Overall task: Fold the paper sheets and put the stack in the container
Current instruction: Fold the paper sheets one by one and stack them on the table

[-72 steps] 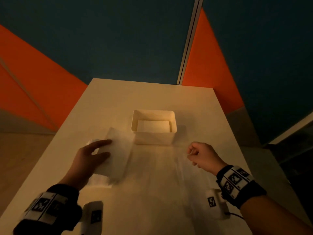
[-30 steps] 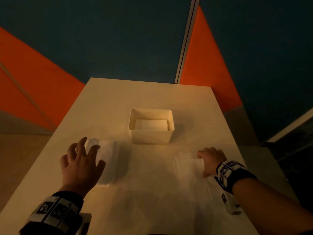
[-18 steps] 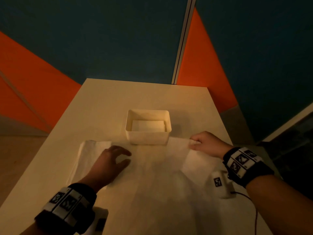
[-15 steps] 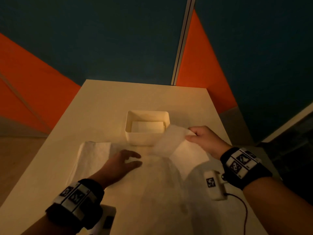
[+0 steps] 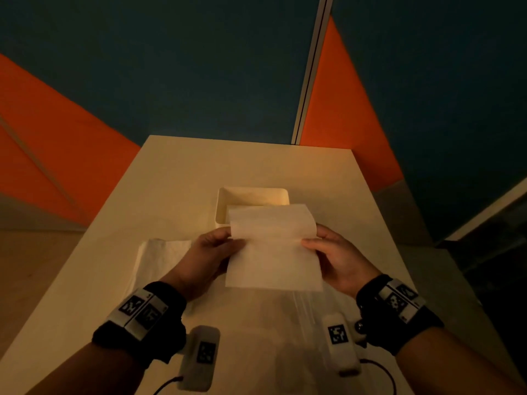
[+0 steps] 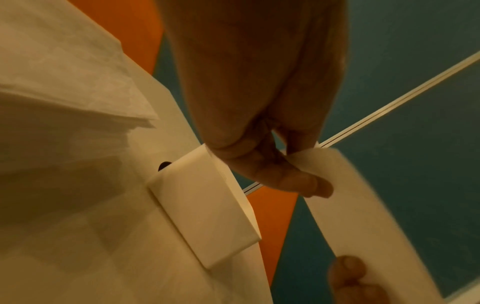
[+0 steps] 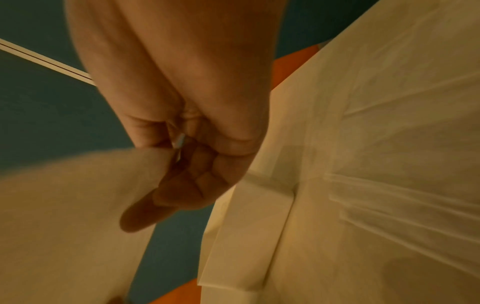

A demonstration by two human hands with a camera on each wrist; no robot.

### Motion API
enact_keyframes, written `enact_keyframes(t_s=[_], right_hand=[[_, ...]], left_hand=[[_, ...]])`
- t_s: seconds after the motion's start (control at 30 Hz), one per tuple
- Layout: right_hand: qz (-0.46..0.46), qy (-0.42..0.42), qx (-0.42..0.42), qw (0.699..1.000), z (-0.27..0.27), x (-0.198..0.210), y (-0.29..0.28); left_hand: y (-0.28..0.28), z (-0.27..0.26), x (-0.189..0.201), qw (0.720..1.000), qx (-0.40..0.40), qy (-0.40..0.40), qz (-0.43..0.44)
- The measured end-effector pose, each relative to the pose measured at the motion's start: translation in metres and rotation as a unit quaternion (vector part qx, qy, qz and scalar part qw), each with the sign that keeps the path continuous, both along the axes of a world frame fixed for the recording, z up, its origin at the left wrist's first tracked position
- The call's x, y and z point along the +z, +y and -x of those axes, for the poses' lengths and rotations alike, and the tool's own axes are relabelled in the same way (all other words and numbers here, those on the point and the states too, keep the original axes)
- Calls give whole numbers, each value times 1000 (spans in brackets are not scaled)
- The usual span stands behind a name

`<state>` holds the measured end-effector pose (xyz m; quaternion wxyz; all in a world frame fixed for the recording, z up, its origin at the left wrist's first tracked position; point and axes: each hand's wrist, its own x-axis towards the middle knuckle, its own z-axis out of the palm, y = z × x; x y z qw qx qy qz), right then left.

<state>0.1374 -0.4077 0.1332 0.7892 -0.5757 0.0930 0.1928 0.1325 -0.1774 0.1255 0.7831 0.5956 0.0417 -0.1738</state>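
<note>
Holding one paper sheet [image 5: 273, 252] up off the bench [image 5: 199, 172], just in front of the container [image 5: 251, 196], seen from the head. Left hand [image 5: 206, 253] pinching the left edge, right hand [image 5: 335, 258] pinching the right edge, top part of the sheet curling toward the body, as though mid-fold. Lying on the bench to the left, a pile of sheets [image 5: 162, 259]; whether folded or not, hard to tell. Nothing clear about what sits inside the container, its floor hidden behind the sheet.

From the left wrist: thumb and fingers [image 6: 293, 181] closed on the sheet's edge [image 6: 363, 216], container [image 6: 207, 209] beyond, pile of sheets [image 6: 72, 82] at the left, layered edges showing.

From the right wrist: fingers [image 7: 182, 185] curled under and clamping the sheet [image 7: 64, 205] at its corner, blurred; more thin paper [image 7: 389, 164] spread on the bench below, creased.

To fold well, probably best to bring the curled top edge down to meet the bottom edge, matching both corners before any pressing. Keeping both pinches light and level should stop the thin sheet from skewing or tearing. Lowering to the bench and running fingers along the crease likely gives a flatter fold, easier to stack and fit into the container.
</note>
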Motion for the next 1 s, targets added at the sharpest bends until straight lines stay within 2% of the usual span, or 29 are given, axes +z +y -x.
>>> enact_keyframes(t_s=[0.1, 0.23, 0.33, 0.4, 0.53, 0.63, 0.7, 0.73, 0.8, 0.9, 1.0], right_hand=[[15, 19, -3, 1000, 1, -1, -5], [-26, 50, 10, 998, 2, 3, -12], [59, -4, 41, 997, 4, 8, -9], [121, -47, 88, 988, 4, 5, -7], [172, -87, 200, 961, 3, 9, -1], [220, -118, 273, 929, 4, 11, 13], [247, -126, 289, 916, 4, 9, 20], [249, -121, 284, 918, 4, 7, 22], [243, -95, 244, 934, 2, 4, 19], [269, -59, 157, 948, -1, -6, 4], [310, -30, 85, 946, -4, -21, -18]], left_hand=[[6, 0, 2, 999, -22, -10, -34], [15, 0, 7, 998, -38, -4, -48], [13, 3, 13, 995, -64, -24, -72], [12, 4, 16, 991, -94, -35, -86], [8, 10, 18, 981, -154, -45, -112], [2, 16, 13, 952, -244, -74, -169], [3, 18, 10, 936, -284, -82, -190], [6, 19, 10, 936, -277, -84, -198], [21, 20, 9, 952, -211, -70, -209], [54, 24, 6, 975, -56, -41, -210], [88, 31, 4, 978, 86, 0, -191]])
